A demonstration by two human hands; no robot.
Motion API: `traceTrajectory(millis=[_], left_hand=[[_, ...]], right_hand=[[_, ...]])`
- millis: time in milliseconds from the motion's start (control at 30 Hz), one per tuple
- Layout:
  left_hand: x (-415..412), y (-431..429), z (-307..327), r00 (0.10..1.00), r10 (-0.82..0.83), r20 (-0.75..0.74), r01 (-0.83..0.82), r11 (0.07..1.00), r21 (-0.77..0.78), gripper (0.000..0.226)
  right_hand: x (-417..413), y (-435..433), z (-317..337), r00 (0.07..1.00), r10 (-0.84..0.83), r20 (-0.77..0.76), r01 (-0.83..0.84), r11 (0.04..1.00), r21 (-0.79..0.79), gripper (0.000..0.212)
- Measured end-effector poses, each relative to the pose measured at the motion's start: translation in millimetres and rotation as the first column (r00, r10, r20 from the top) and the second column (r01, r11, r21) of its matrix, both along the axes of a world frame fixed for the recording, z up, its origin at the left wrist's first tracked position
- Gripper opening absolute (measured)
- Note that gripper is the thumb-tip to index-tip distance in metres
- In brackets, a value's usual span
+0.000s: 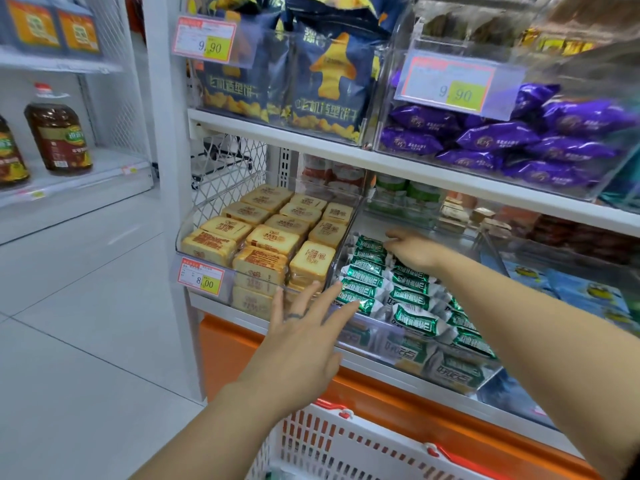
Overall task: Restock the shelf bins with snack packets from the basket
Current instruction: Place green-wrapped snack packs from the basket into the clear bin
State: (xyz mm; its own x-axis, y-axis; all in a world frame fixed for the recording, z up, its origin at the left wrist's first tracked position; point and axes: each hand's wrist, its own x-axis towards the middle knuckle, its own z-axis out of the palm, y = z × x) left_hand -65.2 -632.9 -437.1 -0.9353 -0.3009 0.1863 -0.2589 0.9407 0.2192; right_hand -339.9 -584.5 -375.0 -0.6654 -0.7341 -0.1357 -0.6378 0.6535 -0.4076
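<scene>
A clear shelf bin (372,344) holds several green-and-white snack packets (412,299) laid in rows. My right hand (414,249) reaches deep into this bin, and its fingertips touch the rearmost green packets. My left hand (304,336) hovers with fingers spread and straight at the bin's front left corner, its fingertips by the front packets. It holds nothing. A white basket (332,445) with red handle clips stands below at the bottom edge; what lies in it is barely visible.
Left of the green bin, a clear bin (207,254) is packed with yellow toast packets. The shelf above carries blue chip bags (329,81) and purple packets (502,140). An orange base panel (225,348) runs under the shelf. Oil bottles (57,136) stand far left over white floor.
</scene>
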Motion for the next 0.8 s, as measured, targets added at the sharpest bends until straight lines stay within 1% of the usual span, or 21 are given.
traceTrajectory(millis=[33,100,167,200,233,300,367,400,433,533,667,733,800], left_hand=[[2.4,-1.5,1.4,1.000,-0.004,-0.008,0.004,1.000,-0.008,0.071],[7.8,-4.6,5.3,0.999,-0.020,-0.047,0.019,0.999,-0.025,0.066],[13.9,-5.3,9.6,0.992,-0.054,-0.114,0.049,0.998,-0.046,0.060],[16.9,-4.3,11.5,0.988,-0.078,-0.133,0.072,0.996,-0.046,0.056],[20.1,-1.9,12.2,0.986,-0.104,-0.132,0.100,0.994,-0.039,0.052],[27.0,6.1,10.0,0.984,-0.155,-0.093,0.153,0.988,-0.028,0.043],[35.4,16.5,0.0,0.987,-0.160,-0.001,0.160,0.987,-0.019,0.037],[37.8,20.4,-8.1,0.988,-0.148,0.046,0.149,0.989,-0.016,0.035],[39.9,23.9,-19.3,0.987,-0.130,0.093,0.131,0.991,-0.002,0.034],[41.7,27.3,-62.7,0.969,-0.061,0.239,0.036,0.994,0.105,0.033],[40.0,22.8,-145.6,0.890,0.037,0.454,-0.141,0.970,0.197,0.037],[36.1,24.3,-188.5,0.846,0.084,0.526,-0.246,0.937,0.247,0.036],[34.3,30.9,-228.4,0.802,0.097,0.590,-0.309,0.912,0.270,0.034]], right_hand=[[6.0,7.6,1.7,0.999,0.007,-0.042,-0.008,1.000,-0.022,0.052],[25.3,26.0,7.4,0.979,0.030,-0.200,-0.050,0.994,-0.099,0.047],[51.7,49.4,11.4,0.928,0.055,-0.368,-0.143,0.966,-0.216,0.038],[67.4,63.3,12.2,0.905,0.068,-0.420,-0.196,0.943,-0.269,0.034],[84.2,78.4,10.9,0.890,0.087,-0.447,-0.248,0.916,-0.316,0.030],[115.9,108.2,1.1,0.886,0.136,-0.443,-0.327,0.860,-0.391,0.024],[142.6,132.2,-22.0,0.904,0.199,-0.379,-0.355,0.843,-0.404,0.023],[152.2,141.2,-37.2,0.916,0.227,-0.332,-0.350,0.855,-0.382,0.022],[160.5,149.0,-55.0,0.928,0.252,-0.273,-0.340,0.874,-0.347,0.020],[172.6,165.4,-108.5,0.950,0.293,-0.105,-0.308,0.930,-0.201,0.019],[173.9,179.3,-169.3,0.962,0.244,0.126,-0.244,0.970,-0.012,0.025],[163.7,187.2,-195.9,0.952,0.217,0.216,-0.239,0.968,0.081,0.027],[148.1,193.5,-221.3,0.942,0.183,0.282,-0.247,0.946,0.210,0.030]])
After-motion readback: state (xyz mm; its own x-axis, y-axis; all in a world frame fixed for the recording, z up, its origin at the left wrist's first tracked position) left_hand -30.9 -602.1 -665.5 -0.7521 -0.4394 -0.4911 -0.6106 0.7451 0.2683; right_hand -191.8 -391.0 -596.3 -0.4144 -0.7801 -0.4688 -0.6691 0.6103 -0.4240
